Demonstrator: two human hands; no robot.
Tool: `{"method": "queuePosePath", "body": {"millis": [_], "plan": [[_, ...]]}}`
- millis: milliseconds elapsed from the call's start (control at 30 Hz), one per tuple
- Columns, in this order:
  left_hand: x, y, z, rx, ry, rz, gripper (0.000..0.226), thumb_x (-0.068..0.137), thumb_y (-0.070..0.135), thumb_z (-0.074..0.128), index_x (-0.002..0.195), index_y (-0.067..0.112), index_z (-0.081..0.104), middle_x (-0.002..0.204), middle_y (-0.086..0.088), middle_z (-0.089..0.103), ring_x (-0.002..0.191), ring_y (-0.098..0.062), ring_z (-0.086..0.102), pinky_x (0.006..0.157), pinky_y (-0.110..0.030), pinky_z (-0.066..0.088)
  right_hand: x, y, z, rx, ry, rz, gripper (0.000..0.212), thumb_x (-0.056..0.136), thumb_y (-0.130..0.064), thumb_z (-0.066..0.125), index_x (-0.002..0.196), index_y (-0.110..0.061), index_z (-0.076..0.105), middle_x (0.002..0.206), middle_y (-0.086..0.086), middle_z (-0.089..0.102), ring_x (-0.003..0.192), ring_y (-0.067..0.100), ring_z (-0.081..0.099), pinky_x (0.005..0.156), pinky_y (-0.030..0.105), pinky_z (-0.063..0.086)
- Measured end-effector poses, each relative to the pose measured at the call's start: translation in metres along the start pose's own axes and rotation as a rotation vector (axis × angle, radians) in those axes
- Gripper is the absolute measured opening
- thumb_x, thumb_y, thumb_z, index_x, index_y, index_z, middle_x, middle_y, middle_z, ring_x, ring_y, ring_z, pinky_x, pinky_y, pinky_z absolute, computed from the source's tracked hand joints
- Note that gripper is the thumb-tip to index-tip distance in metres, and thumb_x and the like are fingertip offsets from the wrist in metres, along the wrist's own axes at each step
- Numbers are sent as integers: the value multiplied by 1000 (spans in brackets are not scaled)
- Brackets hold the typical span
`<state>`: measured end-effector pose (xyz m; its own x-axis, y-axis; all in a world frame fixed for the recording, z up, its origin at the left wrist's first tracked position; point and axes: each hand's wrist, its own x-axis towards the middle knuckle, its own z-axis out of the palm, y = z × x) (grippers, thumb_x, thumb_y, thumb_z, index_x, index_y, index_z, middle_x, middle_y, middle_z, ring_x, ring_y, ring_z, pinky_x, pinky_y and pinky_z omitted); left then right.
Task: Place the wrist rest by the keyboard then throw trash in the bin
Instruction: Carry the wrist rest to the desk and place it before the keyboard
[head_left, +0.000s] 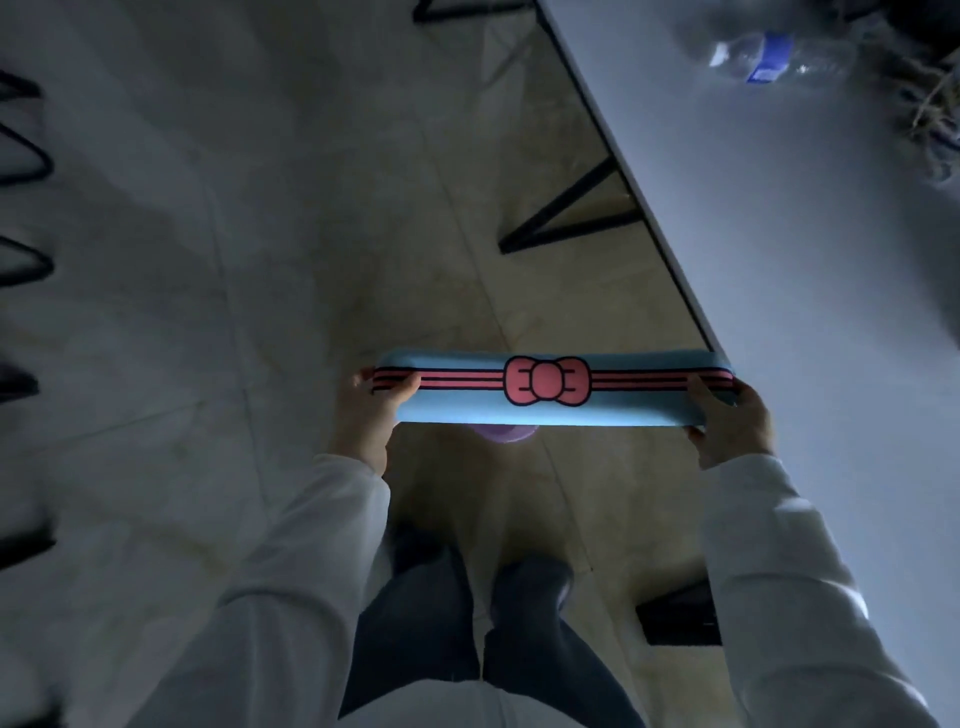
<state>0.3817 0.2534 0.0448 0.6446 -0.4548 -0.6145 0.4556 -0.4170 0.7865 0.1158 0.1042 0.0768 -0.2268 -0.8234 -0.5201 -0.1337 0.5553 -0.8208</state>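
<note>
Dim light; the view is looking steeply down. The floor (218, 291), pale and tiled, is filling most of the frame and lying well below the fingers. The white bench (810, 270) is running diagonally from the top centre down the right side; its near edge is passing just beside the right-hand fingers, and the right end of the held item is overlapping that edge. Black bench legs (566, 208) are showing beneath it, beyond the fingers.

White sleeves (311, 561) are reaching forward from the lower frame, with dark trousers (452, 639) and dark shoes between them, below the held item.

The wrist rest (550, 389) is being held level in the air between both hands, over the floor rather than on the bench. It is a long light-blue pad with pink and black stripes along its length and a pink bow at its middle.

The left hand (366, 415) is pinching the left end: the thumb is lying on top across the stripes, the remaining fingers are hidden underneath. The right hand (732, 421) is pinching the right end the same way, thumb on top, other fingers under the pad.

A clear plastic bottle (769, 54) with a blue label is lying on the bench far beyond the right-hand fingers, beside a blurred tangle, possibly straw or cable. A small purple object (501, 431) is peeking out just under the pad's near edge, between the two hands; too hidden to identify.
</note>
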Motion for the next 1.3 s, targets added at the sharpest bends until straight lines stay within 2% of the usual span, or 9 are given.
{"method": "queuePosePath", "body": {"millis": [133, 333, 433, 533, 767, 933, 1033, 1200, 1300], "plan": [[28, 19, -61, -24, 49, 31, 37, 66, 18, 75, 97, 3, 61, 90, -11, 63, 86, -25, 59, 83, -39, 50, -24, -5, 72, -50, -72, -50, 46, 85, -13, 58, 128, -4, 46, 111, 7, 48, 100, 18, 46, 84, 31, 44], [59, 40, -137, -117, 197, 23, 69, 60, 25, 78, 119, 2, 52, 116, -17, 63, 101, -28, 64, 87, -38, 51, -48, -15, 164, -58, -223, -38, 42, 81, -14, 63, 121, -7, 51, 109, 8, 53, 98, 24, 55, 71, 34, 48], [68, 51, -157, -197, 228, 13, 69, 64, 18, 77, 124, 3, 47, 123, -16, 59, 101, -24, 62, 95, -40, 50, -49, -20, 197, -46, -280, -48, 30, 80, -13, 64, 108, -14, 52, 109, 9, 54, 82, 14, 57, 63, 29, 47], [83, 66, -168, -265, 269, 9, 62, 73, 9, 72, 126, 2, 43, 119, -12, 56, 97, -20, 59, 96, -38, 49, -48, -28, 230, -29, -329, -54, 29, 81, -11, 63, 107, -14, 51, 109, 10, 54, 79, 12, 57, 63, 28, 48], [140, 112, -172, -279, 310, 20, 54, 75, 9, 70, 122, 7, 43, 118, -9, 53, 100, -20, 56, 94, -34, 48, -21, -62, 299, -18, -366, -64, 39, 82, -9, 62, 119, -6, 52, 96, 5, 57, 80, 15, 57, 61, 27, 49], [196, 159, -149, -264, 303, 31, 58, 75, 11, 70, 126, 6, 42, 119, -8, 53, 103, -20, 56, 90, -32, 50, 20, -98, 346, -14, -348, -61, 39, 80, -13, 64, 117, -7, 53, 110, 11, 54, 98, 26, 56, 66, 31, 50], [227, 186, -133, -242, 292, 34, 53, 75, 10, 70, 121, 8, 44, 119, -10, 53, 103, -21, 56, 98, -36, 48, 42, -122, 366, -25, -345, -64, 31, 80, -14, 64, 109, -13, 52, 108, 11, 54, 95, 25, 56, 64, 30, 48], [274, 227, -114, -237, 253, 51, 50, 74, 11, 71, 115, 10, 44, 121, -11, 53, 107, -23, 57, 99, -38, 47, 73, -161, 399, -25, -325, -71, 46, 81, -13, 63, 124, -4, 50, 108, 10, 55, 88, 20, 58, 68, 31, 51], [298, 250, -107, -232, 258, 54, 48, 74, 11, 71, 114, 11, 44, 116, -9, 53, 103, -21, 56, 98, -36, 48, 86, -179, 423, -4, -325, -66, 44, 82, -13, 62, 123, -3, 49, 95, 3, 58, 85, 17, 58, 67, 29, 50]]}}
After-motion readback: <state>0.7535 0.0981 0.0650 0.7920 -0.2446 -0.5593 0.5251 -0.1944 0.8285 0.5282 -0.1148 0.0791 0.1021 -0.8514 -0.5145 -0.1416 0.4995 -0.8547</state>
